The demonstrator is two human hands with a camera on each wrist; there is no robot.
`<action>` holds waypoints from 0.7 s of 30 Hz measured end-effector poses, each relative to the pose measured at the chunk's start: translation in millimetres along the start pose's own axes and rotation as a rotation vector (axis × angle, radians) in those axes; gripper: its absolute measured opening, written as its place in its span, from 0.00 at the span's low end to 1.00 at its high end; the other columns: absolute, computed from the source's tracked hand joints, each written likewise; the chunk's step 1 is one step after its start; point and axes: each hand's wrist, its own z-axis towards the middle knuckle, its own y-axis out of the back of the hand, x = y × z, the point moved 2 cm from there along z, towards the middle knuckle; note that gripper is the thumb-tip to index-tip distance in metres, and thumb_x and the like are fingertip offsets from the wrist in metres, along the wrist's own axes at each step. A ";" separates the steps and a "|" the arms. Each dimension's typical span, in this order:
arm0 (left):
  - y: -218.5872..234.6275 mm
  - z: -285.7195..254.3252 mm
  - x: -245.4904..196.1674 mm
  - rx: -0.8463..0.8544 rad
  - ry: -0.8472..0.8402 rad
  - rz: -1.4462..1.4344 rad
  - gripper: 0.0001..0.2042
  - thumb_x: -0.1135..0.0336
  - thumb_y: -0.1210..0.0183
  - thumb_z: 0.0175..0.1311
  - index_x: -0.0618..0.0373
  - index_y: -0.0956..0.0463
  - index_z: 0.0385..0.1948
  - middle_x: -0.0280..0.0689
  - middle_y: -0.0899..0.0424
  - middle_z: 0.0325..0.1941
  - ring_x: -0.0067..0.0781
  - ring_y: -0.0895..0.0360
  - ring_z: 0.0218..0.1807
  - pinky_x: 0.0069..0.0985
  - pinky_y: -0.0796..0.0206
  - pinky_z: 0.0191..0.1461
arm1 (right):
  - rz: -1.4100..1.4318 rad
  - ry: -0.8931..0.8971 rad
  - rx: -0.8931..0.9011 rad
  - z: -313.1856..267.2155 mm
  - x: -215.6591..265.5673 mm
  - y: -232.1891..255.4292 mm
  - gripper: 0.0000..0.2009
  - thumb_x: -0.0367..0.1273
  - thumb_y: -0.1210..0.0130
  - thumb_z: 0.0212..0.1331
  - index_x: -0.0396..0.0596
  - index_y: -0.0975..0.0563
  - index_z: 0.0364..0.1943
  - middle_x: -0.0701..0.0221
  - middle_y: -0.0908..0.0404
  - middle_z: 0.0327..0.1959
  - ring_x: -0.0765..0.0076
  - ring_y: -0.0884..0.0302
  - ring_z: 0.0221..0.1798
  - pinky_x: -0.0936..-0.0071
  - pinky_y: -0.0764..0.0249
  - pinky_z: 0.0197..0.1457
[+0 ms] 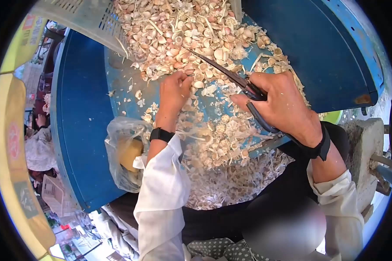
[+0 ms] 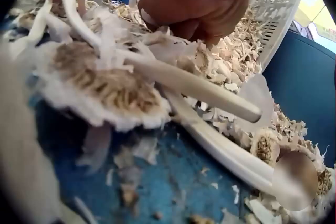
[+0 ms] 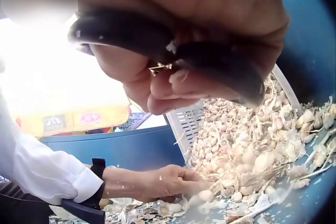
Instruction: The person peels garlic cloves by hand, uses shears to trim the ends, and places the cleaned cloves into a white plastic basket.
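My left hand (image 1: 173,92) reaches to the near edge of a heap of garlic cloves (image 1: 170,39), its fingers bent down among the cloves and skins. In the left wrist view the fingertips sink behind papery skins, and I cannot tell whether they pinch a clove. A pair of dark scissors (image 1: 231,75) is gripped by my right hand (image 1: 287,102), with the blades pointing up and left over the heap. The right wrist view shows the scissors' black handles (image 3: 126,32) around the curled fingers. Cut garlic root ends (image 2: 105,85) and stalks (image 2: 194,90) lie close below the left hand.
A pale slotted plastic crate (image 1: 87,17) lies tipped at the back, garlic spilling onto the blue work surface (image 1: 122,76). Blue side walls (image 1: 80,117) rise left and right. A clear plastic bag (image 1: 117,165) sits front left. Skins and trimmings (image 1: 222,187) gather at the lap.
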 end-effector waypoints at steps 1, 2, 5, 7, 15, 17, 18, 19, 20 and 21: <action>2.4 1.8 -2.4 0.059 -0.081 0.099 0.08 0.65 0.41 0.57 0.61 0.22 0.29 0.47 0.21 0.21 0.46 0.23 0.26 0.36 0.34 0.31 | 0.004 0.003 0.022 -0.1 1.3 -0.7 0.21 0.44 0.33 0.45 0.41 0.28 0.15 0.58 0.29 0.12 0.46 0.30 0.18 0.61 0.34 0.23; 5.1 0.9 -3.9 0.099 -0.038 0.112 0.06 0.67 0.43 0.58 0.60 0.23 0.30 0.49 0.22 0.23 0.54 0.25 0.28 0.38 0.34 0.33 | 0.010 0.011 0.039 1.2 3.4 -1.6 0.21 0.44 0.33 0.45 0.41 0.28 0.15 0.58 0.30 0.12 0.46 0.30 0.19 0.61 0.35 0.23; 3.9 -9.5 4.1 -0.015 -0.294 0.109 0.05 0.70 0.44 0.59 0.61 0.23 0.32 0.48 0.21 0.23 0.56 0.25 0.28 0.40 0.34 0.33 | 0.056 0.017 0.026 1.2 2.5 -2.3 0.21 0.44 0.33 0.46 0.40 0.28 0.16 0.57 0.29 0.12 0.46 0.30 0.19 0.61 0.34 0.23; 7.6 -16.6 9.4 -0.092 -0.337 0.017 0.05 0.70 0.45 0.60 0.61 0.23 0.32 0.45 0.23 0.20 0.47 0.27 0.21 0.36 0.36 0.29 | 0.044 0.008 0.020 0.8 3.3 0.3 0.21 0.44 0.33 0.46 0.40 0.28 0.16 0.57 0.29 0.13 0.46 0.30 0.19 0.61 0.34 0.24; 19.4 -33.4 7.0 0.122 0.094 -0.020 0.13 0.60 0.37 0.59 0.62 0.22 0.30 0.39 0.25 0.15 0.26 0.32 0.17 0.27 0.39 0.24 | 0.116 0.002 0.020 0.8 0.8 -9.2 0.22 0.40 0.32 0.48 0.36 0.31 0.16 0.62 0.40 0.11 0.69 0.50 0.16 0.68 0.47 0.20; 22.1 -35.1 15.6 -0.038 0.261 -0.108 0.13 0.60 0.36 0.58 0.64 0.22 0.29 0.41 0.23 0.17 0.28 0.28 0.19 0.30 0.37 0.25 | -0.015 0.004 0.073 1.8 1.7 -9.2 0.20 0.43 0.33 0.46 0.40 0.27 0.17 0.57 0.29 0.14 0.46 0.30 0.20 0.62 0.34 0.24; 25.5 -36.9 10.5 -0.037 0.263 -0.108 0.13 0.60 0.36 0.58 0.64 0.22 0.29 0.41 0.23 0.17 0.28 0.28 0.19 0.30 0.37 0.25 | -0.015 0.003 0.075 2.2 1.7 -9.4 0.20 0.43 0.33 0.46 0.40 0.27 0.17 0.57 0.29 0.14 0.46 0.30 0.20 0.62 0.34 0.24; 32.8 -40.7 -0.6 -0.084 0.257 -0.105 0.14 0.60 0.36 0.57 0.65 0.23 0.29 0.43 0.22 0.17 0.31 0.26 0.20 0.31 0.35 0.26 | -0.008 0.019 0.062 2.1 2.3 -10.1 0.20 0.43 0.33 0.46 0.40 0.27 0.17 0.57 0.29 0.13 0.46 0.30 0.19 0.62 0.35 0.24; 36.9 -45.1 -6.1 -0.133 0.255 -0.102 0.14 0.60 0.36 0.56 0.66 0.23 0.28 0.44 0.22 0.18 0.33 0.24 0.20 0.32 0.34 0.28 | -0.001 0.037 0.054 1.5 3.7 -11.5 0.20 0.43 0.33 0.46 0.40 0.27 0.17 0.58 0.29 0.13 0.46 0.30 0.19 0.62 0.35 0.23; 35.0 -47.7 -4.4 -0.138 0.261 -0.100 0.14 0.60 0.36 0.56 0.66 0.23 0.28 0.44 0.22 0.18 0.33 0.24 0.20 0.32 0.34 0.28 | 0.002 0.042 0.059 1.3 4.9 -14.3 0.20 0.43 0.33 0.46 0.40 0.27 0.17 0.58 0.29 0.13 0.46 0.30 0.19 0.62 0.35 0.23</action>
